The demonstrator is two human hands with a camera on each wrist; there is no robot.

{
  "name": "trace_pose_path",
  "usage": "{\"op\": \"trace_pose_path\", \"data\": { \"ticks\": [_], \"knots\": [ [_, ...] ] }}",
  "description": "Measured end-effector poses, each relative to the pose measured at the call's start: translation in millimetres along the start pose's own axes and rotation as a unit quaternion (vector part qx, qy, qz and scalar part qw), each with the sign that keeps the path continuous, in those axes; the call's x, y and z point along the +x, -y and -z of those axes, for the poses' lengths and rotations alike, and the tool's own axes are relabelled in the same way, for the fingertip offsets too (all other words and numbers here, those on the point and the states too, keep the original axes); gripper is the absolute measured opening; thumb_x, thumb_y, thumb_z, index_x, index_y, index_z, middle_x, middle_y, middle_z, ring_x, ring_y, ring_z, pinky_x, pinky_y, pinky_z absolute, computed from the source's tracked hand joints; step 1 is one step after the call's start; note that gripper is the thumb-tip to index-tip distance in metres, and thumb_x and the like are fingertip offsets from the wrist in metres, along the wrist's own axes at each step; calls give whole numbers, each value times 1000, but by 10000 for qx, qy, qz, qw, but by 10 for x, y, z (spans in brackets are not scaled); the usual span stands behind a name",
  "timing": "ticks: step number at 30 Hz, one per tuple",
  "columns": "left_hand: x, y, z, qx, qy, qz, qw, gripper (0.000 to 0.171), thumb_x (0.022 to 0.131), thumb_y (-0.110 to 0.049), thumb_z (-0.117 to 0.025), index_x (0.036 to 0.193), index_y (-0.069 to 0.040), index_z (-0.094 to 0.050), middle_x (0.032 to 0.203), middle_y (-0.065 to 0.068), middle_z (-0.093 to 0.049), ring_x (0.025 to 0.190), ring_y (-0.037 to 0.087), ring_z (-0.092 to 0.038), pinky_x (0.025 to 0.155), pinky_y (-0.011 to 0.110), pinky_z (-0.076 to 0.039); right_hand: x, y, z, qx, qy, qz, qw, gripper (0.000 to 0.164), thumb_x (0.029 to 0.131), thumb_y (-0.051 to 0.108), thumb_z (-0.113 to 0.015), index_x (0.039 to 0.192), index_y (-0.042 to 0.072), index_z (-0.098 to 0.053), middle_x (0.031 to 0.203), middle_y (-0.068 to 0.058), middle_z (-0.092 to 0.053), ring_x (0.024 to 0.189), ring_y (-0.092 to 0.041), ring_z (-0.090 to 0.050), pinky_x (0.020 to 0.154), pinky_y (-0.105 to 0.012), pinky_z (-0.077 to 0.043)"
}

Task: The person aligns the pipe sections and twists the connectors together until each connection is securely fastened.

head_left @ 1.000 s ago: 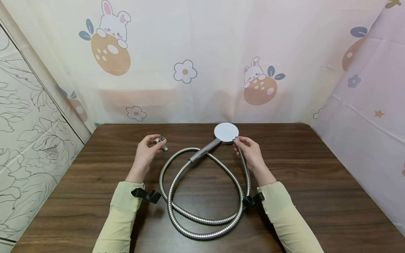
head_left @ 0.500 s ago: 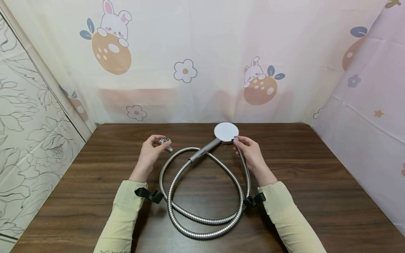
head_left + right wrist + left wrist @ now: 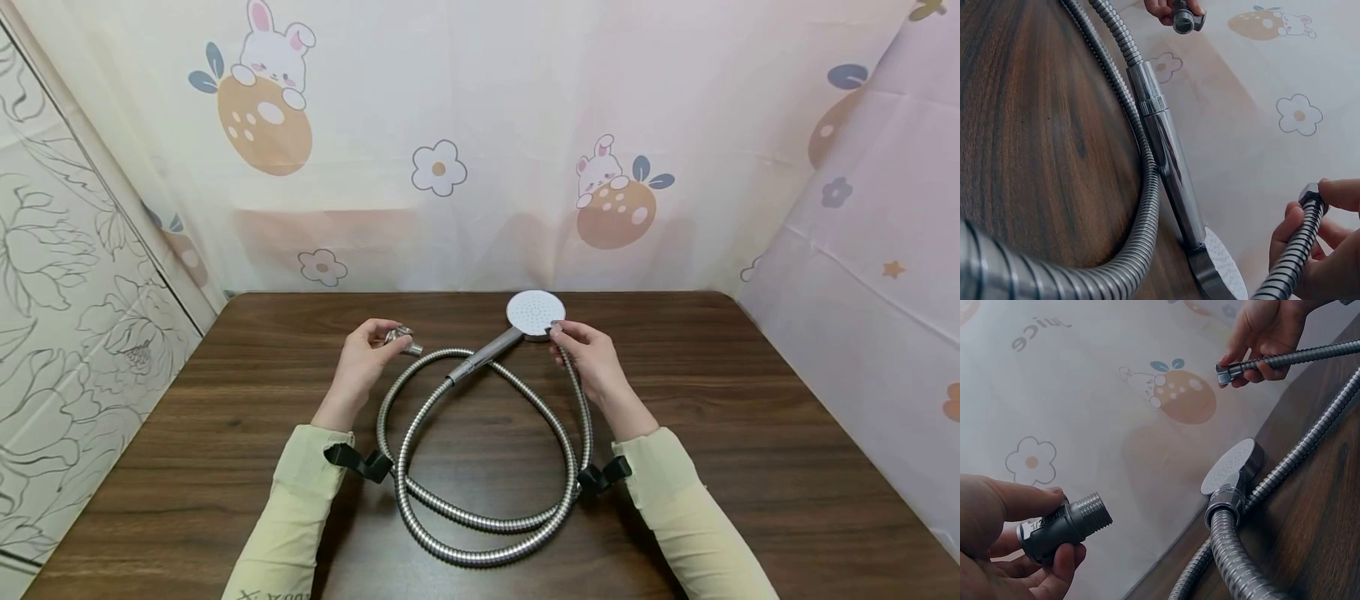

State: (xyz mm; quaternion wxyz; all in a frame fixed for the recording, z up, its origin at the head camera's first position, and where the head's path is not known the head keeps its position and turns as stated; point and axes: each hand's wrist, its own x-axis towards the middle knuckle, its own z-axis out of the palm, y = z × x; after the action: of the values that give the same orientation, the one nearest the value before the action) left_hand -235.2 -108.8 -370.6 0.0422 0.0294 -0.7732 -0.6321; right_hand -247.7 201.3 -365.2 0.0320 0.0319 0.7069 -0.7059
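Note:
Thumb and fingers of my left hand pinch a small chrome pipe fitting with a threaded end, held above the table's left part. In the left wrist view its thread points right, toward the hose end. My right hand grips the free end of a ribbed metal shower hose just below its end nut. That nut is raised beside the white face of the shower head. The hose's other end joins the shower head's chrome handle. Fitting and nut are well apart.
The hose lies in loose loops on the dark wooden table, between my forearms. Behind the table hangs a pale curtain printed with rabbits and flowers. Black wrist straps sit over both sleeves.
My left hand has moved a little to the right, and the fitting has turned so its threaded end points more to the right. The right hand holds the hose end almost still.

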Motion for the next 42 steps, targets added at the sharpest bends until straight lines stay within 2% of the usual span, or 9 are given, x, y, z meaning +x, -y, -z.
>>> {"op": "trace_pose_path", "data": {
  "ticks": [7, 14, 22, 28, 35, 42],
  "knots": [
    [-20, -60, -39, 221, 125, -110, 9996, 33, 83, -14, -65, 113, -2, -57, 100, 8, -56, 83, 11, -52, 72, 23, -43, -31, 50, -7, 41, 211, -25, 9998, 42, 90, 10, -55, 127, -8, -42, 88, 5, -56, 70, -5, -59, 68, -20, -51],
    [-19, -96, -119, 124, 171, -171, 9996, 32, 82, -11, -66, 111, 0, -58, 98, 9, -57, 80, 9, -51, 70, 21, -43, -38, 90, -3, 12, 307, -83, 9995, 43, 91, 10, -54, 128, -8, -41, 92, 1, -54, 77, -8, -62, 79, -25, -50],
    [-4, -140, -227, 153, 255, -210, 9993, 32, 82, -11, -66, 111, -1, -59, 100, 11, -59, 83, 13, -54, 70, 20, -44, -21, 98, -35, -29, 467, -51, 9989, 44, 91, 9, -54, 128, -11, -40, 96, -2, -56, 77, -6, -62, 73, -20, -50],
    [-12, -151, -302, 262, 440, -307, 9982, 31, 83, -12, -66, 112, -3, -59, 102, 12, -59, 88, 19, -55, 72, 25, -44, -16, 88, -82, 112, 652, 49, 9978, 43, 90, 6, -55, 127, -11, -40, 86, 3, -61, 75, -8, -63, 70, -20, -50],
    [-28, -118, -409, 117, 657, -79, 9977, 31, 83, -12, -64, 113, -4, -58, 102, 12, -57, 88, 18, -56, 74, 29, -49, -24, 103, -128, 59, 697, 138, 9975, 39, 89, 6, -56, 121, -11, -42, 85, 2, -61, 74, -8, -63, 67, -19, -50],
    [-23, -117, -505, 33, 621, -213, 9978, 30, 82, -11, -66, 110, -2, -60, 100, 13, -59, 85, 18, -57, 79, 37, -49, -46, 125, -194, 14, 713, 222, 9972, 36, 88, 4, -56, 119, -11, -44, 79, 6, -60, 71, -7, -61, 63, -19, -49]
  ]
}}
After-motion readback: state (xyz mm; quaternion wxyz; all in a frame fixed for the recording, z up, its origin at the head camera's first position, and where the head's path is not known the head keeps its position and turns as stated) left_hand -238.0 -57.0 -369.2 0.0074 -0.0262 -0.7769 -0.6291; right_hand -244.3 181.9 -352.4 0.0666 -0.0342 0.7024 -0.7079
